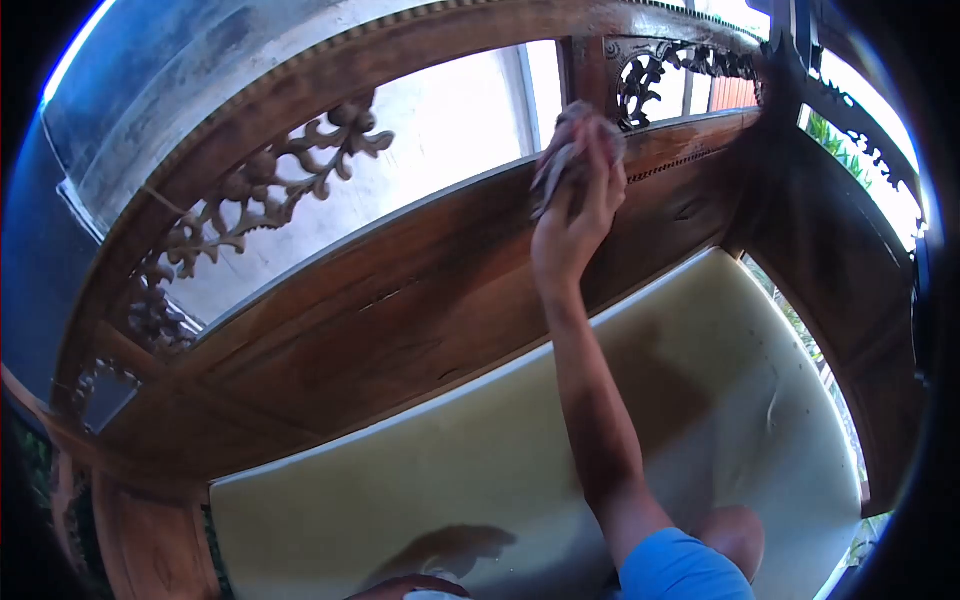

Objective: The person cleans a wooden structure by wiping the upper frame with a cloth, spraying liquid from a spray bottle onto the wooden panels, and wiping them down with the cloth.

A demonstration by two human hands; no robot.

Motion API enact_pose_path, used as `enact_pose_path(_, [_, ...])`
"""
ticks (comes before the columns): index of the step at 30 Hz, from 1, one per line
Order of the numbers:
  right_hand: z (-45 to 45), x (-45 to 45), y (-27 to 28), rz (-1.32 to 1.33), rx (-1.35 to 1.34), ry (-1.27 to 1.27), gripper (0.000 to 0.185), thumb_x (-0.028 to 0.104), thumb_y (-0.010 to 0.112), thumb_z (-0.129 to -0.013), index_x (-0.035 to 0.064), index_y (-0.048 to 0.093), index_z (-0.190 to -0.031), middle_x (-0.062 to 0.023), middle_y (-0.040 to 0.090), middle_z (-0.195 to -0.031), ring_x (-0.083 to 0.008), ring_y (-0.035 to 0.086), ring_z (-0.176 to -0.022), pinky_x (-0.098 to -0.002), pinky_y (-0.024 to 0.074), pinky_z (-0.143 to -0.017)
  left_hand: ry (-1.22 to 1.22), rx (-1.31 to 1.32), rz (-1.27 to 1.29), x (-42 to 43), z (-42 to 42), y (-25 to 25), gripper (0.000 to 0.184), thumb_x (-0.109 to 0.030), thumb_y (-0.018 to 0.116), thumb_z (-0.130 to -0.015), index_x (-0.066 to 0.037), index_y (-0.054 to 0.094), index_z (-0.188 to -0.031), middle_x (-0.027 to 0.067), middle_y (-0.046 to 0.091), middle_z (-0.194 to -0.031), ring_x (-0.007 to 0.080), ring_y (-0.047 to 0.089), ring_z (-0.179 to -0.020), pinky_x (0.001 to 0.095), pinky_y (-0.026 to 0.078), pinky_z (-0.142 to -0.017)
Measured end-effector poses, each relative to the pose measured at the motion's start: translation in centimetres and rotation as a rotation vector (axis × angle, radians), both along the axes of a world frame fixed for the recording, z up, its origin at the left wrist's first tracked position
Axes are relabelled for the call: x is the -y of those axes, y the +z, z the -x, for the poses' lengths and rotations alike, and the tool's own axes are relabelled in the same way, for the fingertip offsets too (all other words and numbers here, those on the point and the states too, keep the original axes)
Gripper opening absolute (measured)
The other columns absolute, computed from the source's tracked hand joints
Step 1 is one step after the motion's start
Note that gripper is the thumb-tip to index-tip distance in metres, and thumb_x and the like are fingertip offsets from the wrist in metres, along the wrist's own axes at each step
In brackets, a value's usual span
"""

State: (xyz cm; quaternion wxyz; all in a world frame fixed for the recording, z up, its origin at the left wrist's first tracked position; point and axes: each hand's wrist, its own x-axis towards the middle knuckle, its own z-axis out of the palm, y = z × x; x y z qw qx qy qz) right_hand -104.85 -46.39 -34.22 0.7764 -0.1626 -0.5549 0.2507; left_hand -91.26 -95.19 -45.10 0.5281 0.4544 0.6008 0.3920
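Note:
My right hand (577, 225) reaches far forward with its fingers closed round a crumpled greyish-pink rag (572, 150). The rag is pressed up against the wooden backrest (400, 290) of a carved bench, near an upright post (588, 75) between the openwork panels. Motion blurs the rag and fingertips a little. I do not see my left hand; only a bit of a body part and something white show at the bottom edge, too cut off to make out.
A pale yellow-green seat cushion (480, 440) spans the bench below my arm. Carved leaf scrollwork (290, 180) fills part of the left opening. A dark wooden side (840, 230) rises at the right. My knee (733, 535) shows at the bottom.

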Motion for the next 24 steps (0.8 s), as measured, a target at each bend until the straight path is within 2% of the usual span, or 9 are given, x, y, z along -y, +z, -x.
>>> enact_pose_path(1, [0.5, -1.2, 0.0, 0.013, -0.006, 0.002, 0.058, -0.001, 0.069, -0.085, 0.0139, 0.063, -0.141, -0.0184, 0.051, -0.141, -0.0366, 0.046, -0.128, -0.0441, 0.0412, -0.107, 0.153, 0.056, 0.321, 0.2, 0.2, -0.1, 0.047, -0.022, 0.08, -0.089, -0.006, 0.067, -0.131, 0.0103, 0.068, -0.13, 0.0237, 0.062, -0.123, 0.0394, 0.047, -0.107])
enact_pose_path(4, [0.9, -3.2, -1.9, -0.105, 0.14, -0.084, 0.062, -0.002, 0.07, -0.082, 0.0194, 0.065, -0.141, -0.0163, 0.052, -0.143, -0.0359, 0.048, -0.124, -0.0451, 0.0409, -0.108, 0.288, -0.053, 0.405, 2.0, 1.6, -1.2, 0.047, -0.022, 0.08, -0.089, -0.006, 0.067, -0.131, 0.0095, 0.068, -0.13, 0.0226, 0.062, -0.123, 0.039, 0.048, -0.106])
enact_pose_path(7, [0.3, -3.1, -4.8, -0.193, 0.216, -0.068, 0.062, -0.004, 0.072, -0.078, 0.0177, 0.069, -0.136, -0.0134, 0.055, -0.139, -0.035, 0.049, -0.121, -0.0441, 0.0426, -0.107, 0.505, -0.234, 0.49, 4.3, 3.8, -2.0, 0.048, -0.021, 0.08, -0.09, -0.006, 0.066, -0.133, 0.0082, 0.068, -0.131, 0.021, 0.062, -0.122, 0.0384, 0.049, -0.104])
enact_pose_path(10, [0.0, -2.6, -7.9, -0.103, 0.219, 0.009, 0.067, -0.007, 0.073, -0.073, 0.019, 0.07, -0.134, -0.01, 0.058, -0.137, -0.0345, 0.05, -0.12, -0.044, 0.045, -0.106, 0.582, -0.287, 0.604, 6.2, 5.4, -2.2, 0.048, -0.019, 0.079, -0.091, -0.005, 0.065, -0.135, 0.0069, 0.067, -0.132, 0.0209, 0.063, -0.12, 0.0379, 0.05, -0.104])
enact_pose_path(13, [-1.2, -2.0, -10.5, -0.022, 0.292, 0.045, 0.072, -0.01, 0.072, -0.071, 0.0193, 0.068, -0.136, -0.0102, 0.057, -0.138, -0.0344, 0.051, -0.121, -0.0436, 0.0461, -0.106, 0.657, -0.24, 0.538, 7.3, 5.6, -3.3, 0.049, -0.017, 0.077, -0.092, -0.004, 0.062, -0.137, 0.0075, 0.066, -0.134, 0.0208, 0.062, -0.122, 0.0377, 0.048, -0.106])
enact_pose_path(17, [-1.8, -1.4, -13.1, 0.073, 0.356, 0.072, 0.074, -0.012, 0.071, -0.07, 0.0176, 0.067, -0.137, -0.0105, 0.056, -0.14, -0.0338, 0.052, -0.123, -0.0425, 0.0454, -0.108, 0.584, -0.309, 0.629, 7.6, 3.7, -4.6, 0.049, -0.016, 0.074, -0.095, -0.003, 0.06, -0.14, 0.0071, 0.065, -0.136, 0.021, 0.06, -0.124, 0.0373, 0.047, -0.108])
enact_pose_path(21, [-2.3, -1.0, -16.9, 0.09, 0.405, 0.068, 0.076, -0.011, 0.074, -0.069, 0.0199, 0.066, -0.138, -0.0099, 0.054, -0.141, -0.0347, 0.05, -0.123, -0.0439, 0.0461, -0.106, 0.497, -0.097, 0.594, 9.3, 3.0, -5.9, 0.048, -0.02, 0.071, -0.097, -0.003, 0.059, -0.141, 0.0077, 0.063, -0.138, 0.0223, 0.059, -0.126, 0.0383, 0.046, -0.109])
enact_pose_path(23, [-2.3, -0.2, -20.0, 0.19, 0.418, 0.107, 0.073, -0.01, 0.072, -0.072, 0.0188, 0.065, -0.139, -0.0112, 0.053, -0.143, -0.036, 0.049, -0.124, -0.0439, 0.0443, -0.108, 0.517, -0.124, 0.616, 9.0, 2.8, -5.5, 0.049, -0.021, 0.069, -0.098, -0.005, 0.058, -0.142, 0.0073, 0.061, -0.141, 0.0226, 0.057, -0.129, 0.0383, 0.044, -0.11])
enact_pose_path(24, [-2.3, 0.5, -21.2, 0.236, 0.421, 0.112, 0.07, -0.008, 0.068, -0.077, 0.0183, 0.063, -0.142, -0.0132, 0.052, -0.145, -0.0377, 0.049, -0.125, -0.0445, 0.0418, -0.11, 0.528, -0.138, 0.626, 8.7, 2.6, -5.2, 0.049, -0.021, 0.068, -0.098, -0.005, 0.057, -0.143, 0.0071, 0.06, -0.142, 0.0227, 0.056, -0.13, 0.0383, 0.043, -0.11])
